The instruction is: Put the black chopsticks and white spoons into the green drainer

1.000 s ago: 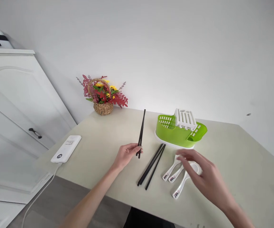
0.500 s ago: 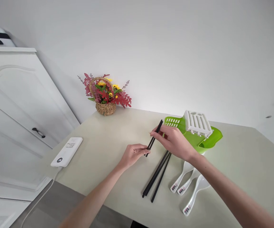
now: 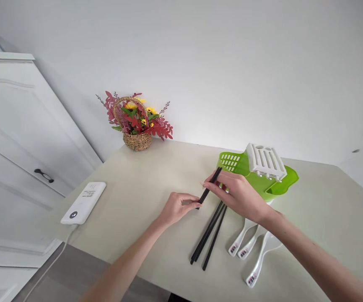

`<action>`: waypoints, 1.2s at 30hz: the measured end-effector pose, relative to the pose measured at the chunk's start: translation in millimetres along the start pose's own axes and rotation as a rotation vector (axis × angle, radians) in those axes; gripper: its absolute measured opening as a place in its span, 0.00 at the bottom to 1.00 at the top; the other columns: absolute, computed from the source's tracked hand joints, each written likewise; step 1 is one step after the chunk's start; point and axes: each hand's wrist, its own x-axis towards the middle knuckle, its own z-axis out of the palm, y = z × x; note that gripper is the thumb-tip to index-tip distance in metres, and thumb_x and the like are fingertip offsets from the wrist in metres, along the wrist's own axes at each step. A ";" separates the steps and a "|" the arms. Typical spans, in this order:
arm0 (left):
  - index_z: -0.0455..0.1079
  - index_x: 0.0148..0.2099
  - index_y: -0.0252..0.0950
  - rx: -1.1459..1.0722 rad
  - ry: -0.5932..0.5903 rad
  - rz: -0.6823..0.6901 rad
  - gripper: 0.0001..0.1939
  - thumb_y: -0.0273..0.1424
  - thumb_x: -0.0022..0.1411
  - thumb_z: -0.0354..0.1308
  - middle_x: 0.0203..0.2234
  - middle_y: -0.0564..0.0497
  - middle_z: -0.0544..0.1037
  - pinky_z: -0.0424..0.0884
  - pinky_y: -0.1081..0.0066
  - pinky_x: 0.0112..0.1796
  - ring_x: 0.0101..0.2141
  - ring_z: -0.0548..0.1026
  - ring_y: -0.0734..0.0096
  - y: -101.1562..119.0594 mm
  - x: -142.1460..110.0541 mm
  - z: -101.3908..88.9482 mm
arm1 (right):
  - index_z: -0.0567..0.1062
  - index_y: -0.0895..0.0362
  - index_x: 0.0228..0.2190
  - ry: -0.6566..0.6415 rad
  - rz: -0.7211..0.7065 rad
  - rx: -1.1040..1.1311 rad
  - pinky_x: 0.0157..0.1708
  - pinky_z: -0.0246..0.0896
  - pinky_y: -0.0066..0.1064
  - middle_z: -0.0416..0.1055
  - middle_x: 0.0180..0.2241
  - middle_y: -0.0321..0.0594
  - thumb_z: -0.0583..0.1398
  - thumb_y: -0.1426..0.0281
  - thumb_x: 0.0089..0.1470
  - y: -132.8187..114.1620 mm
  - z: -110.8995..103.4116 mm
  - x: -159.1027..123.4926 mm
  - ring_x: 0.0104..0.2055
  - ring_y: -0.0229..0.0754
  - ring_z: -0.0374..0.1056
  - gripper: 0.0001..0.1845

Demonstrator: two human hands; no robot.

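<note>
A pair of black chopsticks point(image 3: 205, 194) is held at a slant above the table. My left hand point(image 3: 177, 208) pinches their lower end between thumb and fingers. Near the upper end, my right hand point(image 3: 236, 193) grips the same pair, its fingertips partly hidden behind them. Below lie more black chopsticks point(image 3: 207, 238) on the tabletop. White spoons point(image 3: 261, 257) rest under my right forearm, their bowls partly covered by it. Just behind my right hand stands a green utensil holder point(image 3: 257, 184) with a white slotted rack point(image 3: 267, 161) on top.
A wicker basket of artificial flowers point(image 3: 137, 141) stands by the wall at the back left. A white power bank point(image 3: 84, 202) with a cable lies at the table's left edge. Beyond it is a white cabinet point(image 3: 18, 138).
My right hand has come across from above the spoons and taken hold of the chopsticks' upper end. The chopsticks have tilted to the right. The camera view has shifted slightly.
</note>
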 end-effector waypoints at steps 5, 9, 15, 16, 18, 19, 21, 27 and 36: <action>0.85 0.41 0.40 0.009 -0.001 0.013 0.11 0.41 0.65 0.66 0.39 0.51 0.87 0.78 0.66 0.47 0.42 0.84 0.57 2.7 -0.9 0.0 | 0.76 0.52 0.36 0.114 0.087 0.019 0.27 0.61 0.30 0.74 0.28 0.36 0.57 0.55 0.69 -13.5 -18.4 3.2 0.27 0.38 0.67 0.16; 0.84 0.41 0.40 0.009 0.001 0.016 0.12 0.41 0.65 0.65 0.38 0.51 0.87 0.78 0.67 0.46 0.41 0.84 0.58 2.1 -0.9 0.4 | 0.74 0.52 0.33 0.149 0.142 0.027 0.27 0.61 0.29 0.74 0.27 0.34 0.57 0.55 0.68 -21.9 -26.0 4.8 0.26 0.37 0.67 0.16; 0.83 0.39 0.40 0.081 0.048 0.015 0.11 0.41 0.63 0.67 0.36 0.51 0.87 0.77 0.69 0.42 0.38 0.84 0.61 -6.9 0.4 2.0 | 0.71 0.53 0.27 0.133 0.213 0.051 0.24 0.59 0.29 0.72 0.22 0.33 0.57 0.49 0.66 -19.2 -38.6 10.0 0.21 0.34 0.63 0.23; 0.83 0.39 0.40 0.099 0.070 0.020 0.11 0.41 0.63 0.67 0.36 0.50 0.87 0.77 0.69 0.41 0.37 0.83 0.62 -8.5 0.7 1.9 | 0.71 0.53 0.27 0.158 0.228 0.065 0.23 0.59 0.29 0.72 0.21 0.33 0.58 0.49 0.65 -18.6 -47.3 12.9 0.20 0.34 0.63 0.24; 0.83 0.39 0.40 0.134 0.118 0.037 0.11 0.41 0.65 0.65 0.36 0.50 0.87 0.76 0.70 0.40 0.36 0.82 0.64 -11.1 1.6 1.3 | 0.73 0.54 0.29 0.258 0.255 0.101 0.22 0.58 0.28 0.72 0.22 0.34 0.60 0.48 0.64 -19.1 -71.8 20.2 0.21 0.35 0.64 0.23; 0.82 0.39 0.40 0.145 0.142 0.046 0.12 0.41 0.67 0.63 0.37 0.50 0.86 0.75 0.70 0.40 0.36 0.82 0.65 -11.8 2.2 0.8 | 0.74 0.54 0.29 0.342 0.271 0.097 0.22 0.58 0.29 0.72 0.22 0.34 0.61 0.48 0.63 -19.9 -86.4 24.2 0.22 0.35 0.64 0.23; 0.80 0.41 0.39 0.155 0.184 0.057 0.13 0.43 0.68 0.61 0.37 0.49 0.86 0.75 0.71 0.39 0.35 0.81 0.67 -12.3 3.8 -0.1 | 0.75 0.55 0.31 0.501 0.281 0.082 0.26 0.61 0.31 0.72 0.25 0.36 0.63 0.51 0.63 -21.3 -115.9 31.3 0.24 0.34 0.64 0.20; 0.76 0.43 0.38 0.174 0.227 0.019 0.18 0.48 0.69 0.57 0.34 0.48 0.84 0.75 0.72 0.35 0.33 0.80 0.68 -12.6 7.2 -0.8 | 0.74 0.52 0.31 0.643 0.330 -0.070 0.30 0.61 0.36 0.72 0.28 0.39 0.62 0.51 0.64 1.1 -163.7 37.8 0.26 0.37 0.64 0.18; 0.74 0.41 0.38 0.203 0.185 0.023 0.17 0.46 0.72 0.54 0.33 0.50 0.82 0.73 0.73 0.32 0.31 0.80 0.70 -10.1 7.1 -2.4 | 0.75 0.53 0.29 0.273 0.372 -0.348 0.33 0.60 0.33 0.79 0.29 0.36 0.58 0.56 0.66 73.8 -134.2 63.1 0.26 0.38 0.68 0.18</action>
